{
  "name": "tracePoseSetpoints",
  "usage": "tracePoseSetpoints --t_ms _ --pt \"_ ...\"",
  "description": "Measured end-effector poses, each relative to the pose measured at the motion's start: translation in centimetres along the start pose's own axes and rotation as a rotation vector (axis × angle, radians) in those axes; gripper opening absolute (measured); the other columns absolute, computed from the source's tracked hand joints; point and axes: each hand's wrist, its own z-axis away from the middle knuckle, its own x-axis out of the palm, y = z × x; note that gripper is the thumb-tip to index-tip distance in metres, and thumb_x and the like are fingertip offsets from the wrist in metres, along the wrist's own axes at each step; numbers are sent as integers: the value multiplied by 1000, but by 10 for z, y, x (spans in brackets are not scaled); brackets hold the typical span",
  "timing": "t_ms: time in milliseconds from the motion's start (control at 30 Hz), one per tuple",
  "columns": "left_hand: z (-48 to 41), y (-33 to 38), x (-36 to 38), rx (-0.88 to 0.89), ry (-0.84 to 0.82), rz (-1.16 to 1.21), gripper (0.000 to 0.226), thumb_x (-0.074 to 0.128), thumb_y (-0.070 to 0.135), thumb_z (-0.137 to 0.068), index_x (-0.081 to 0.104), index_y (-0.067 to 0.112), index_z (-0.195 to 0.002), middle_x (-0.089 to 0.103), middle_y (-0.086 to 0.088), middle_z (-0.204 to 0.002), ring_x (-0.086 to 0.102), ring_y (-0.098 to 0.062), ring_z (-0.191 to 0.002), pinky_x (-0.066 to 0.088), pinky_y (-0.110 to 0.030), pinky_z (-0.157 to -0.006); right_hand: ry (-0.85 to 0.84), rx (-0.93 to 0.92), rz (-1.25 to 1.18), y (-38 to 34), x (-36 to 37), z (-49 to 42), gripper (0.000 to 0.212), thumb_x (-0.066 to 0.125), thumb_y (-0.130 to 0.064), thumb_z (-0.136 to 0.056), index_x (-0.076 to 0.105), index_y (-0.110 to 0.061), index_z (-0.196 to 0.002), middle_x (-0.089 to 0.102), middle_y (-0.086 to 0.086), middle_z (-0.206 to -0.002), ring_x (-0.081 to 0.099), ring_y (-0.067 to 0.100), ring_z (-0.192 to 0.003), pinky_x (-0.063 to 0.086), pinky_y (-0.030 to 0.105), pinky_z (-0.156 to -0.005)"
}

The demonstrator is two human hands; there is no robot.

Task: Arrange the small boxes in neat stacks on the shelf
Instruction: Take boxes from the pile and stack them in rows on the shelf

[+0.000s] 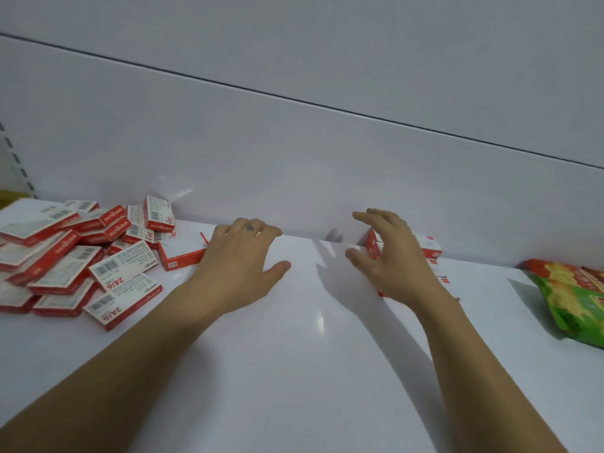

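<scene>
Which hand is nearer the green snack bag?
Right. The right hand is over the stacked boxes, left of the snack bag. The left hand is farther left, beside the loose pile of boxes.

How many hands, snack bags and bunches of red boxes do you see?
Hands: 2, the left hand and the right hand
Snack bags: 1, the snack bag
Bunches of red boxes: 2, the loose heap and the stack
Total: 5

White shelf [310, 371] — small boxes [65, 256] heaped left, snack bag [575, 299] at right.
</scene>
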Motion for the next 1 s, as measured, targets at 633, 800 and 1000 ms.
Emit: tracePoseSetpoints --t_ms 633,800,1000 --pt "4 -69 -31 -336 -217 -297 48 57 38 -88 43 29 -133 52 -2 -133 35 -24 -128 26 -45 -103 -164 -238 29 -54 61 16 61 60 -39 -88 36 -29 -144 33 -7 -149 25 11 -138 20 25 -114" --pt "6 -54 -25 -287 -94 -173 46 58 43 -88 47 31 -131 56 1 -125 50 -22 -117 31 -42 -100 -193 -228 21 -54 63 17 61 60 -37 -88 35 -30 -144 34 -8 -148 26 10 -138 19 22 -112" --pt "6 -26 -20 -217 -96 392 45 55 45 -91 51 31 -134 55 9 -127 53 -12 -114 40 -26 -93 -179 -196 -14 -51 61 15 65 61 -36 -87 32 -30 -145 34 -10 -147 33 10 -134 30 24 -107"
